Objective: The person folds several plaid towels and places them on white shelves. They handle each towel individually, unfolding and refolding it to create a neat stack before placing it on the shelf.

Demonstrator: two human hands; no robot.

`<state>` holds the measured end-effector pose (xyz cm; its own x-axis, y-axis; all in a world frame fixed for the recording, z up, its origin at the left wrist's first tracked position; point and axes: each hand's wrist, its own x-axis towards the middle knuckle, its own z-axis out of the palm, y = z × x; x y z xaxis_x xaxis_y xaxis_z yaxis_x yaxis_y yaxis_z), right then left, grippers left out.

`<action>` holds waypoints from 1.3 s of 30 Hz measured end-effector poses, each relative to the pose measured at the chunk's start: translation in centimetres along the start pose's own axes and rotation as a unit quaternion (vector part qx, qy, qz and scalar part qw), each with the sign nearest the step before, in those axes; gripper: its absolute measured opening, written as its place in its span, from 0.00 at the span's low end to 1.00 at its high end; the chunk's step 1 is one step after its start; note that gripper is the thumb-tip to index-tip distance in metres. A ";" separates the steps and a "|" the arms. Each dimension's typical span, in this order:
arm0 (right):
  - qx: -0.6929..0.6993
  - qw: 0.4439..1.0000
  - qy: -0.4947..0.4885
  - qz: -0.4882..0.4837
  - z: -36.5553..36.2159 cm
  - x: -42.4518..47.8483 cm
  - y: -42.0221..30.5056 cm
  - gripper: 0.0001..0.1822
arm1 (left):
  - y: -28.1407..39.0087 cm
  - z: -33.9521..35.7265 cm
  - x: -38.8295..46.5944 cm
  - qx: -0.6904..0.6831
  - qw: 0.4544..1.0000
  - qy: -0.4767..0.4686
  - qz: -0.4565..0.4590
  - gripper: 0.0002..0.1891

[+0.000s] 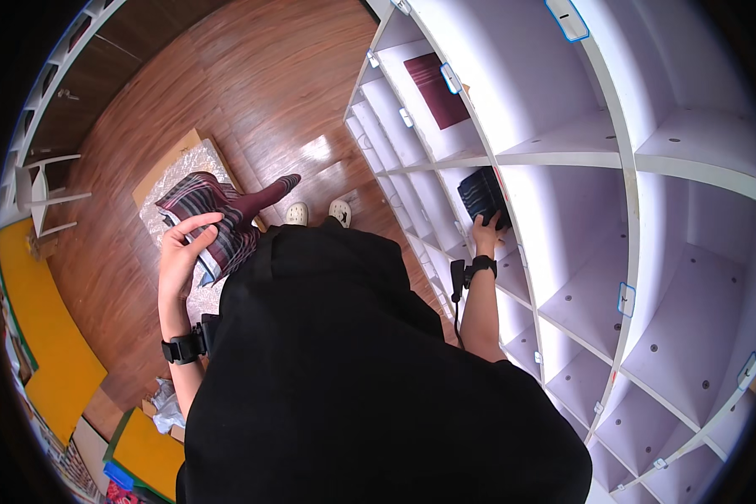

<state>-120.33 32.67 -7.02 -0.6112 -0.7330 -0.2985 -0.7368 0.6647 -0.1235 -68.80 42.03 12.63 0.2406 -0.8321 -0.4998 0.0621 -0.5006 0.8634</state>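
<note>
My left hand point(183, 258) has its thumb and forefinger on a bundle of maroon, grey and black striped cloth garments point(201, 189). From the bundle a maroon tube of cloth point(261, 198), like a sleeve or sock with a striped end, sticks out. My right hand point(486, 236) reaches into a compartment of the white shelf unit point(561, 160). Its thumb and fingertips are on a dark blue folded cloth item point(479, 192) with pale stripes. One compartment farther, a maroon folded cloth point(438, 91) lies flat.
Clear plastic wrap point(195, 160) lies over a cardboard box point(164, 173) on the wood floor, under the bundle. A white chair point(41, 189) and yellow tabletops point(44, 327) are at left. Small label holders point(627, 299) stick out from the shelf edges. A plastic bag point(167, 403) lies lower left.
</note>
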 end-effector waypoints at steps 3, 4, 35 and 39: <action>-0.012 0.999 -0.032 0.021 -0.6 1.4 -0.3 0.38 | -0.2 -0.2 0.2 0.000 1.000 -0.011 0.001 0.09; -0.022 0.999 -0.043 0.015 -0.7 2.2 -0.1 0.38 | -0.3 -0.3 0.4 0.000 1.000 -0.017 0.002 0.09; 0.379 0.906 -0.127 -0.140 -9.6 -26.5 -6.2 0.23 | 2.1 3.2 -0.1 -0.035 0.867 -0.472 0.155 0.11; 0.389 0.898 -0.133 -0.156 -14.4 -28.0 -8.2 0.13 | 4.7 8.4 -4.0 0.152 0.865 -0.370 0.304 0.32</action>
<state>-101.33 45.65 15.97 -0.2423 -0.9097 -0.3372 -0.3716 0.4081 -0.8339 -77.60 41.01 18.12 -0.5528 -0.8325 0.0353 -0.1422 0.1360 0.9805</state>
